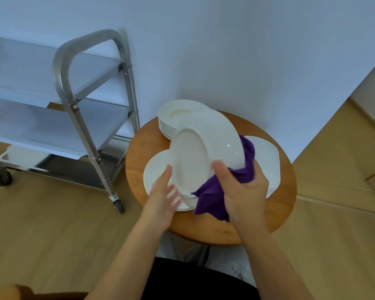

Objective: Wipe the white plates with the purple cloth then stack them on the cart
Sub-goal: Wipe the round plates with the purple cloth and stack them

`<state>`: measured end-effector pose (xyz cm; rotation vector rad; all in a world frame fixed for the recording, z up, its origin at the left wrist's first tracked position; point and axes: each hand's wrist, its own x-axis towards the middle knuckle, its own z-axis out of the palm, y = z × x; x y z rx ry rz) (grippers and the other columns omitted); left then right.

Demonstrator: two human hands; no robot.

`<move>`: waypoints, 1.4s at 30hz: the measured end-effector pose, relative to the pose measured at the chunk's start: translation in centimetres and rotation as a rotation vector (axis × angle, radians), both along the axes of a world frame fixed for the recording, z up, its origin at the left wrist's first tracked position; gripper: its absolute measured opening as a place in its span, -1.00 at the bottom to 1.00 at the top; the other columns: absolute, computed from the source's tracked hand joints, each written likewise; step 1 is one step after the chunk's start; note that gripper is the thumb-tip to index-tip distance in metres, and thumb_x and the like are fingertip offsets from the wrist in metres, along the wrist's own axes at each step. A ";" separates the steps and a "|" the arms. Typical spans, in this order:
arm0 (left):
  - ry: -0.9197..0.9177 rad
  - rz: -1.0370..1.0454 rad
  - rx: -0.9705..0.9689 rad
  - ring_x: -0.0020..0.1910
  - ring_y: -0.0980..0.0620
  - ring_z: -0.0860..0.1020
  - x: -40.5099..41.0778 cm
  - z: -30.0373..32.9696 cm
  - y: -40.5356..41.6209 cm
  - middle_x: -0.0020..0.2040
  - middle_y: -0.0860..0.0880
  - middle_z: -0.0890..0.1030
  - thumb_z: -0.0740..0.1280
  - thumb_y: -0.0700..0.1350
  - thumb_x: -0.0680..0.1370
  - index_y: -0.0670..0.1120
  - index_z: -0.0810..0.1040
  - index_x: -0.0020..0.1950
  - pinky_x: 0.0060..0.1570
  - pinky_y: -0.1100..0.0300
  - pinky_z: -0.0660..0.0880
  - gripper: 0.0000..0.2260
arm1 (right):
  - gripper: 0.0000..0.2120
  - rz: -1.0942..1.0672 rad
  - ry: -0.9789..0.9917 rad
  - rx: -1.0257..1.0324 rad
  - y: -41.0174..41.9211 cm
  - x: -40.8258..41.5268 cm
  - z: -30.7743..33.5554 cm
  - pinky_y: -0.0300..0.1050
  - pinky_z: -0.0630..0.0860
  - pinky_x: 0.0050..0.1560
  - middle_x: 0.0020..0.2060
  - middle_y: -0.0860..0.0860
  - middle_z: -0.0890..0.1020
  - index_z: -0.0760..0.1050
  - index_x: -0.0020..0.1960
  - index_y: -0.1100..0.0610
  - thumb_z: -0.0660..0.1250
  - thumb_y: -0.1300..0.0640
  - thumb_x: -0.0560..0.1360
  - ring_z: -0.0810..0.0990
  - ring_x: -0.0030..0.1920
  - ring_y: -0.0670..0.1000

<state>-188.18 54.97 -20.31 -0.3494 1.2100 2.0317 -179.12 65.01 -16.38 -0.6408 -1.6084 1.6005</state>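
A white plate point(204, 146) is held tilted on edge above the round wooden table point(275, 213), its underside facing me. My right hand point(245, 189) grips its lower right rim through the purple cloth point(212, 198), thumb on the underside. My left hand point(162, 198) has its fingers straight against the plate's lower left edge. A stack of white plates point(173, 118) stands at the table's back. More white plates lie at the front left point(156, 176) and at the right point(266, 156).
A steel cart point(78, 109) on wheels stands to the left of the table, its shelves lined with white sheets. A white wall runs behind the table. The floor is light wood.
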 end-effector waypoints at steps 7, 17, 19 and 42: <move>0.024 0.048 0.198 0.02 -0.14 0.64 -0.4 -1.1 0.1 0.04 -0.12 0.68 0.48 -0.13 0.25 -0.05 0.50 0.21 -0.12 -0.05 0.61 -0.48 | -0.65 -0.203 -0.169 -0.457 1.5 0.4 -1.3 -0.18 0.49 -0.38 -0.27 -0.03 0.59 0.50 0.02 0.00 0.26 -0.26 0.45 0.60 -0.18 0.04; 0.826 -0.060 -0.461 -0.08 0.05 0.56 -2.8 3.7 -1.1 -0.09 0.02 0.58 0.63 -0.06 0.14 -0.04 0.49 -0.04 -0.16 0.09 0.54 -0.50 | -0.38 0.233 -0.013 0.114 4.0 -0.7 3.2 -0.32 0.53 -0.14 0.05 -0.01 0.51 0.24 0.43 -0.04 0.24 -0.14 0.40 0.59 -0.13 -0.21; 1.021 -0.155 -0.534 -0.25 0.25 0.51 -2.5 4.6 -0.5 -0.25 0.14 0.55 0.63 0.02 0.11 0.05 0.44 -0.18 -0.35 0.34 0.38 -0.55 | -0.25 0.441 -0.188 0.449 3.4 -2.2 4.8 0.04 0.44 0.24 0.41 0.01 0.24 -0.05 0.39 -0.43 0.26 -0.13 0.32 0.42 0.31 0.04; 0.765 -0.053 -0.153 0.00 -0.04 0.63 -2.9 6.7 -2.5 0.00 0.00 0.66 0.60 -0.04 -0.06 -0.03 0.53 0.05 -0.10 -0.03 0.61 -0.30 | -0.27 0.060 -0.072 0.335 5.4 -0.3 3.3 -0.50 0.46 -0.15 0.12 -0.23 0.51 0.29 0.25 -0.23 0.50 -0.13 0.15 0.51 0.03 -0.32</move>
